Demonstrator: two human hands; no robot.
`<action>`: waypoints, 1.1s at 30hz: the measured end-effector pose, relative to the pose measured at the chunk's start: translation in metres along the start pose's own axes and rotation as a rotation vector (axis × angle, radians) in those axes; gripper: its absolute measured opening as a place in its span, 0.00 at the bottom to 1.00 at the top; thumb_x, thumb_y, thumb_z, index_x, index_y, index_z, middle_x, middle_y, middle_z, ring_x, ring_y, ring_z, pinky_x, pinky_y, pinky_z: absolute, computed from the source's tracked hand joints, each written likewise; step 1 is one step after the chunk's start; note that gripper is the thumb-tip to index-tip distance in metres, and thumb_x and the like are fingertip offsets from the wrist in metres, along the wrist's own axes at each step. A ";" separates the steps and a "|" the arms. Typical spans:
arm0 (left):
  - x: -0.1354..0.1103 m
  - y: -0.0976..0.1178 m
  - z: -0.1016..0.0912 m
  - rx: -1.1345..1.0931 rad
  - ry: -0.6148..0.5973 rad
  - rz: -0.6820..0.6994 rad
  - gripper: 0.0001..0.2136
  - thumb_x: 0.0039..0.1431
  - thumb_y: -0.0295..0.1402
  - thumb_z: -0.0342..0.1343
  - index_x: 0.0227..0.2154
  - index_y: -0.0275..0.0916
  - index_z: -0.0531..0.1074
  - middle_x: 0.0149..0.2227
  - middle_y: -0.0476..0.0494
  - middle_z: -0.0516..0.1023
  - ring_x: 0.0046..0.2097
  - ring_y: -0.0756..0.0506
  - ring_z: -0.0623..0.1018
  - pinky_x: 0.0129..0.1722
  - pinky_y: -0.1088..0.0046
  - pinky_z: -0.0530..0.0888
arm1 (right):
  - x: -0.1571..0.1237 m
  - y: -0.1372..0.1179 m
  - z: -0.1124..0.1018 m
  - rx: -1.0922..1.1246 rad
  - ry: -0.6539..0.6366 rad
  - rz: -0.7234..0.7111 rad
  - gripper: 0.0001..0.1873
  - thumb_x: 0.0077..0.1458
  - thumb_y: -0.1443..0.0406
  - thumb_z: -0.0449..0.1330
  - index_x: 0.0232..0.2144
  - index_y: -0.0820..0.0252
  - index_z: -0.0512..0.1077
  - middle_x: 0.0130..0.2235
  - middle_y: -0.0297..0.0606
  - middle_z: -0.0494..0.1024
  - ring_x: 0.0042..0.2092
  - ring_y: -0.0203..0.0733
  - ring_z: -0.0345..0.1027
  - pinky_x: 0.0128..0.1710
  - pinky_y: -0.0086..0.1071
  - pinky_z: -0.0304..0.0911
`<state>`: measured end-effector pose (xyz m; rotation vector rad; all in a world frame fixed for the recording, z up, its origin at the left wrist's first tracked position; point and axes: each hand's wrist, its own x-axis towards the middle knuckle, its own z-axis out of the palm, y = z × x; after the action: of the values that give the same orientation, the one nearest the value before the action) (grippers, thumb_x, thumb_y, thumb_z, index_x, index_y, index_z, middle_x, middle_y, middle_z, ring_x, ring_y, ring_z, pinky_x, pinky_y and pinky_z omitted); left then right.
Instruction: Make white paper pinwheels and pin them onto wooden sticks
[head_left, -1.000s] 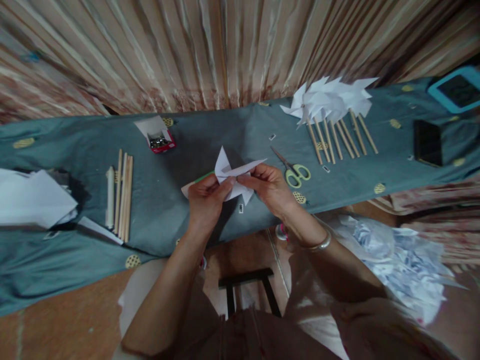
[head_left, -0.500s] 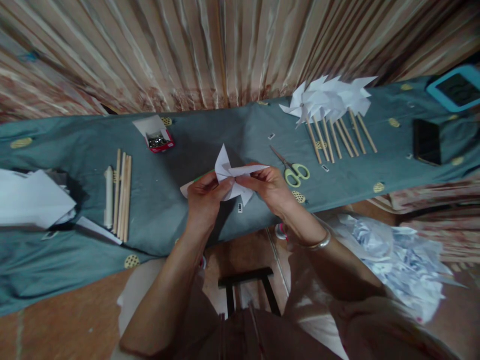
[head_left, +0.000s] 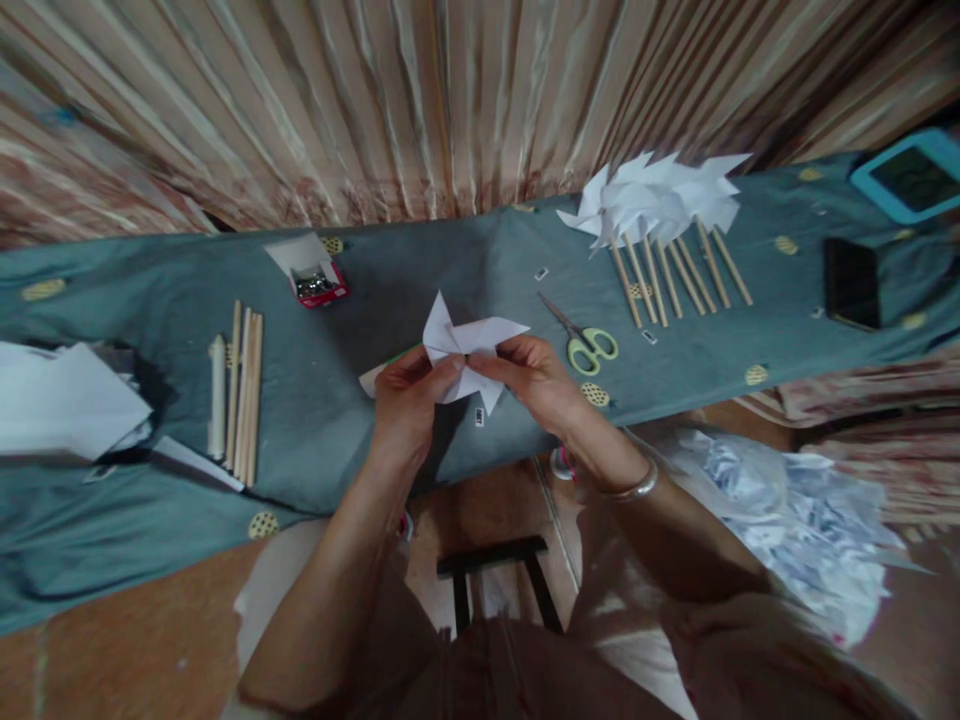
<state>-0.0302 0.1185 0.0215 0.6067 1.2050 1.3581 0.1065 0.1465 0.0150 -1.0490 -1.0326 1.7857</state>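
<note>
A white paper pinwheel [head_left: 480,335] with folded blades is held above the table's near edge, between both hands. My left hand [head_left: 409,395] grips its left side, thumb pressed near the centre. From the right, my right hand [head_left: 536,375] pinches it, its thumb also close to the centre. A small dark spot shows at the middle between the thumbs. Partly hidden behind my left hand is a pale, green-edged item [head_left: 371,380]. Green-handled scissors [head_left: 589,345] lie to the right of my right hand.
Several finished pinwheels on sticks [head_left: 660,205] lie at the back right. At left are wooden sticks [head_left: 246,400], a stack of white paper [head_left: 67,400] and an open red box [head_left: 322,290] of small metal pieces. A phone [head_left: 853,283] and a blue-framed tablet [head_left: 911,178] lie far right.
The upper right blade of the pinwheel has come down flatter and shows more of its face. Both thumbs stay near the centre; my right fingers shifted slightly left.
</note>
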 end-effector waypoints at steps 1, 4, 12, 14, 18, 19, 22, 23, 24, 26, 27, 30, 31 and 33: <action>0.000 0.000 0.000 0.001 0.006 -0.001 0.09 0.36 0.33 0.69 0.26 0.40 0.81 0.29 0.49 0.82 0.29 0.49 0.75 0.32 0.73 0.72 | 0.000 0.000 0.000 -0.003 -0.004 -0.003 0.14 0.40 0.56 0.73 0.27 0.59 0.78 0.29 0.31 0.80 0.30 0.33 0.71 0.32 0.28 0.67; -0.001 0.000 0.000 0.007 0.010 0.008 0.09 0.37 0.33 0.69 0.26 0.40 0.80 0.29 0.49 0.81 0.29 0.50 0.75 0.32 0.73 0.72 | 0.000 -0.002 0.001 -0.003 -0.013 0.000 0.14 0.40 0.57 0.73 0.28 0.59 0.78 0.29 0.32 0.81 0.31 0.34 0.71 0.34 0.29 0.68; -0.001 0.001 0.000 -0.016 0.010 -0.017 0.11 0.34 0.33 0.70 0.26 0.39 0.80 0.27 0.50 0.81 0.27 0.50 0.74 0.30 0.74 0.71 | -0.002 -0.007 0.001 -0.010 -0.013 0.020 0.10 0.40 0.61 0.70 0.25 0.60 0.78 0.26 0.30 0.78 0.28 0.31 0.66 0.29 0.26 0.62; 0.000 0.001 0.000 -0.026 0.001 -0.035 0.11 0.33 0.32 0.71 0.25 0.38 0.80 0.26 0.50 0.80 0.26 0.51 0.74 0.29 0.74 0.70 | -0.002 -0.007 -0.001 -0.054 -0.007 0.030 0.10 0.40 0.61 0.70 0.24 0.61 0.77 0.25 0.30 0.77 0.28 0.32 0.66 0.28 0.26 0.61; 0.001 0.000 -0.001 -0.046 -0.010 -0.070 0.11 0.32 0.32 0.70 0.24 0.38 0.80 0.26 0.50 0.80 0.26 0.51 0.74 0.30 0.74 0.70 | -0.002 -0.006 -0.002 -0.066 -0.026 0.022 0.11 0.40 0.60 0.70 0.26 0.61 0.77 0.26 0.30 0.77 0.28 0.31 0.66 0.28 0.26 0.60; 0.001 0.000 -0.001 -0.055 -0.012 -0.075 0.10 0.33 0.31 0.70 0.24 0.38 0.80 0.26 0.49 0.80 0.27 0.51 0.74 0.30 0.74 0.70 | -0.002 -0.006 -0.001 -0.048 -0.034 0.011 0.12 0.40 0.60 0.70 0.28 0.60 0.78 0.27 0.30 0.78 0.28 0.31 0.66 0.29 0.26 0.61; 0.002 -0.001 0.000 -0.106 -0.005 -0.080 0.09 0.34 0.29 0.70 0.23 0.38 0.80 0.26 0.49 0.81 0.27 0.50 0.75 0.31 0.74 0.71 | -0.001 -0.006 0.000 0.000 -0.031 0.001 0.13 0.39 0.59 0.72 0.28 0.59 0.78 0.28 0.30 0.78 0.29 0.32 0.67 0.31 0.27 0.63; 0.002 -0.001 0.001 -0.124 0.001 -0.078 0.09 0.33 0.29 0.69 0.23 0.37 0.80 0.26 0.49 0.81 0.27 0.51 0.75 0.31 0.75 0.71 | -0.001 -0.005 0.000 0.010 -0.025 0.003 0.14 0.39 0.59 0.72 0.28 0.59 0.78 0.29 0.30 0.78 0.29 0.32 0.67 0.32 0.27 0.63; 0.002 -0.001 0.001 -0.135 0.002 -0.079 0.09 0.33 0.28 0.69 0.23 0.37 0.80 0.26 0.49 0.81 0.27 0.51 0.75 0.31 0.75 0.71 | -0.001 -0.005 0.001 0.016 -0.018 0.004 0.14 0.39 0.59 0.72 0.28 0.59 0.77 0.29 0.30 0.78 0.30 0.32 0.67 0.32 0.27 0.64; 0.002 0.000 0.002 -0.139 -0.002 -0.078 0.10 0.33 0.29 0.70 0.24 0.37 0.80 0.26 0.49 0.81 0.27 0.51 0.75 0.30 0.75 0.71 | 0.000 -0.005 0.000 0.010 -0.017 -0.003 0.15 0.39 0.58 0.73 0.28 0.59 0.77 0.29 0.31 0.78 0.30 0.32 0.67 0.32 0.27 0.64; 0.002 0.000 0.002 -0.134 0.000 -0.077 0.10 0.33 0.29 0.70 0.24 0.37 0.80 0.26 0.49 0.81 0.26 0.51 0.75 0.30 0.76 0.71 | 0.000 -0.004 0.000 -0.004 -0.023 -0.009 0.15 0.39 0.58 0.72 0.29 0.59 0.77 0.29 0.31 0.78 0.30 0.32 0.67 0.32 0.27 0.64; 0.001 0.002 0.002 -0.115 0.018 -0.080 0.11 0.31 0.30 0.71 0.23 0.37 0.80 0.25 0.49 0.80 0.25 0.52 0.74 0.29 0.76 0.70 | 0.000 -0.005 -0.002 -0.054 -0.048 -0.012 0.14 0.42 0.57 0.71 0.28 0.60 0.76 0.28 0.30 0.76 0.28 0.31 0.66 0.30 0.27 0.62; 0.000 0.002 0.002 -0.111 0.023 -0.083 0.11 0.30 0.31 0.72 0.23 0.37 0.80 0.24 0.49 0.80 0.25 0.52 0.74 0.29 0.76 0.70 | 0.000 -0.005 -0.003 -0.064 -0.056 -0.006 0.14 0.42 0.57 0.71 0.28 0.61 0.76 0.27 0.30 0.76 0.28 0.31 0.65 0.29 0.27 0.61; 0.000 0.004 0.002 -0.099 0.028 -0.094 0.12 0.29 0.31 0.72 0.23 0.37 0.80 0.24 0.49 0.80 0.25 0.52 0.74 0.28 0.76 0.70 | 0.001 -0.005 -0.004 -0.069 -0.074 0.009 0.14 0.42 0.58 0.71 0.28 0.62 0.76 0.26 0.30 0.75 0.27 0.31 0.64 0.28 0.26 0.60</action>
<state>-0.0295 0.1198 0.0254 0.4570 1.1666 1.3426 0.1111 0.1499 0.0178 -1.0372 -1.1428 1.8191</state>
